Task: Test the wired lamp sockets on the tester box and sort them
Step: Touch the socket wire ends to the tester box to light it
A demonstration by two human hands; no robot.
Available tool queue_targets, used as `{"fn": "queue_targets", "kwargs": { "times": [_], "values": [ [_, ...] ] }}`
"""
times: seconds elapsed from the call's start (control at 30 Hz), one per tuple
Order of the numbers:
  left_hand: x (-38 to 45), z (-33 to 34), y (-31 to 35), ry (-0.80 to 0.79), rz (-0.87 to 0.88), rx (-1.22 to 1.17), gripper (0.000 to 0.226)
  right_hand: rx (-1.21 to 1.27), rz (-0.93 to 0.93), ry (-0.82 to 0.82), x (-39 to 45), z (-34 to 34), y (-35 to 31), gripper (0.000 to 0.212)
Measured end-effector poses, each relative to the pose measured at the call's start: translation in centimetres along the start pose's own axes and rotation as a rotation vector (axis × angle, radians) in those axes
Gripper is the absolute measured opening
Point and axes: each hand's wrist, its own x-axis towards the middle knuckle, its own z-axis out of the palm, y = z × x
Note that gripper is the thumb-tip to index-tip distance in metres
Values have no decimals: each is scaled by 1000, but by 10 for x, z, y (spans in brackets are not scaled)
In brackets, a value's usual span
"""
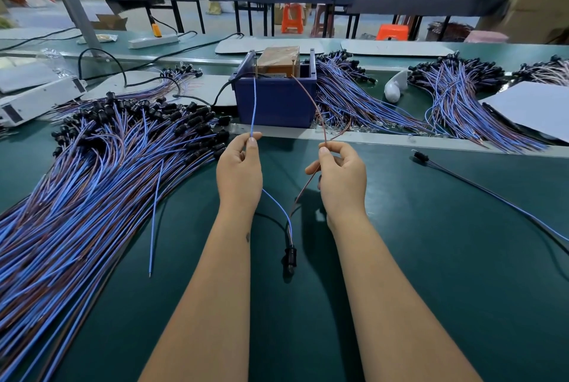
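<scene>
1. One socket (290, 257) hangs between the forearms, low over the mat (431, 258), from its two leads, which are held up toward the tester (277, 98).
2. The blue lead (253, 104) is pinched between thumb and forefinger of the left hand (239, 172); its tip reaches the left pin (256, 65) on top of the tester, though contact cannot be confirmed.
3. The brown lead (311, 101) is pinched the same way by the right hand (341, 178); its tip lies near the right pin (292, 65).
4. The leads are judged thin, light and springy: each bows under its own length, so control of the tip is likely lost if the grip is taken far back.
5. A grip on the insulation, closer to the bare end, is judged best for steering; the stripped tips are best left untouched.
6. The socket is judged small, rigid and light; it swings freely on the leads, so it is probably steadied by keeping both leads lightly taut.
7. Tangling is the likely handling risk: a large pile (92, 166) lies to the left, further bundles (363, 101) lie right of the tester, and a single socket (420, 157) lies apart on the right.
</scene>
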Motion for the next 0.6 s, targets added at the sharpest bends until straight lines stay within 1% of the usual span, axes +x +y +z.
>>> {"fn": "queue_targets", "kwargs": {
  "times": [0.37,0.6],
  "values": [
    [6,1,-6,-25,-19,19,24,-1,7,4,-1,0,-1,12],
    [11,1,-6,5,-46,-53,25,1,13,7,-1,-1,-2,13]
  ]
}}
